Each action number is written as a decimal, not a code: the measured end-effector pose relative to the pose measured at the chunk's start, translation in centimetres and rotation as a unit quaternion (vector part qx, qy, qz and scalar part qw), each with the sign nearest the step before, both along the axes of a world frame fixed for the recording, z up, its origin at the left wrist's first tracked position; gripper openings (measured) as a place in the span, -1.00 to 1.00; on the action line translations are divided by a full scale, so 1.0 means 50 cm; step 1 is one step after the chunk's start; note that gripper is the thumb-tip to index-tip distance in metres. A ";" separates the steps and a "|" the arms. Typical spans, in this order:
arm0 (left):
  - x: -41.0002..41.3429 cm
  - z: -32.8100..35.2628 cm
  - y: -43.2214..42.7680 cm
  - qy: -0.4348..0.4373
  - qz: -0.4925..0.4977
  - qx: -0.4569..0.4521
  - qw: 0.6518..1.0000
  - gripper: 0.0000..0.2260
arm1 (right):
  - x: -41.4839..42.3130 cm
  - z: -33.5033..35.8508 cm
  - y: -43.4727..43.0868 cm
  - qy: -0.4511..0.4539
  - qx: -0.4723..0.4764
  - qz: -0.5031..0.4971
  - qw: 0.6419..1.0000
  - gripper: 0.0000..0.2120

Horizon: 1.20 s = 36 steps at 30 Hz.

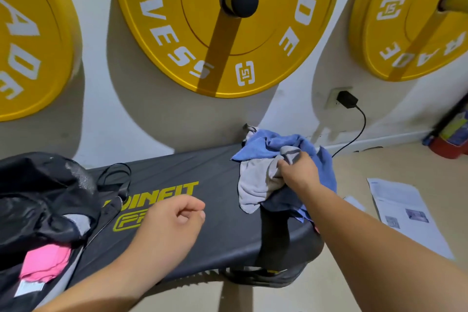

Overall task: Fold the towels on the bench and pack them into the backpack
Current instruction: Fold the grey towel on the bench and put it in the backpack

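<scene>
So the gray towel is crumpled up against a blue towel at the right end of the black surface, and the right hand grips a bunch of the gray one. The left hand hovers mid-surface, fingers loosely curled, holding nothing. The backpack lies open at the left end with a pink towel inside.
</scene>
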<state>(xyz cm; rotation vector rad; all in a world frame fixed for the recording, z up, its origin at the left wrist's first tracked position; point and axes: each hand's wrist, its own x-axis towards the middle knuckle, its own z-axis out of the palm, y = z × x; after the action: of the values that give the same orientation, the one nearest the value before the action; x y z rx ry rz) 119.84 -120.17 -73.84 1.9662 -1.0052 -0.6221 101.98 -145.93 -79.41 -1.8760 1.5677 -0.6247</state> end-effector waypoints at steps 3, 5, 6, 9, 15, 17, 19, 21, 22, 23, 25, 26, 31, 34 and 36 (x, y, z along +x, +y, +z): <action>0.009 -0.001 0.009 0.004 -0.010 0.008 1.000 -0.84 | -0.001 -0.006 -0.010 -0.033 0.082 -0.049 0.995 -0.84; 0.016 0.005 0.019 -0.006 -0.017 0.012 1.000 -0.85 | 0.000 -0.002 -0.006 -0.026 0.096 -0.079 0.992 -0.79; 0.021 0.010 0.025 -0.011 -0.019 0.011 1.000 -0.85 | 0.004 0.006 0.000 -0.031 0.089 -0.092 0.991 -0.80; 0.042 0.021 0.043 -0.022 -0.030 0.013 0.999 -0.84 | 0.036 0.052 0.039 -0.129 0.062 -0.084 0.986 -0.81; 0.087 0.066 0.093 -0.051 -0.034 -0.023 0.998 -0.84 | 0.140 0.195 0.170 -0.269 0.072 0.018 0.960 -0.74; 0.103 0.089 0.107 -0.070 -0.029 -0.063 0.995 -0.76 | 0.172 0.233 0.217 -0.287 0.091 0.048 0.952 -0.78; 0.120 0.115 0.124 -0.077 -0.016 -0.091 0.993 -0.69 | 0.204 0.279 0.264 -0.312 0.105 0.069 0.942 -0.80; 0.134 0.140 0.140 -0.071 -0.013 -0.103 0.992 -0.67 | 0.231 0.332 0.310 -0.324 0.112 0.092 0.935 -0.82; 0.139 0.152 0.148 -0.068 -0.012 -0.104 0.992 -0.64 | 0.242 0.359 0.334 -0.328 0.117 0.105 0.932 -0.83; 0.144 0.163 0.155 -0.061 -0.008 -0.107 0.992 -0.60 | 0.250 0.384 0.358 -0.333 0.128 0.119 0.926 -0.82; 0.152 0.183 0.167 -0.037 0.008 -0.135 0.990 -0.56 | 0.256 0.424 0.405 -0.347 0.172 0.145 0.911 -0.68; 0.156 0.191 0.173 -0.026 0.014 -0.146 0.989 -0.57 | 0.254 0.437 0.428 -0.349 0.190 0.158 0.904 -0.59; 0.175 0.209 0.198 -0.067 -0.012 -0.190 0.980 -0.91 | 0.224 0.453 0.503 -0.334 0.193 0.175 0.906 -0.54; 0.185 0.218 0.209 -0.158 0.003 -0.200 0.967 -0.86 | 0.198 0.455 0.518 -0.290 0.178 0.167 0.925 -0.85; 0.198 0.219 0.217 -0.185 0.031 -0.205 0.961 -0.87 | 0.182 0.440 0.509 -0.264 0.142 0.145 0.943 -0.82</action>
<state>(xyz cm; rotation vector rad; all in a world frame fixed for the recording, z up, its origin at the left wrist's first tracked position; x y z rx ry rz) 129.76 -109.30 -62.91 1.7599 -1.1812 0.0044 111.08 -120.48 -57.40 -1.5166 0.9558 -0.6574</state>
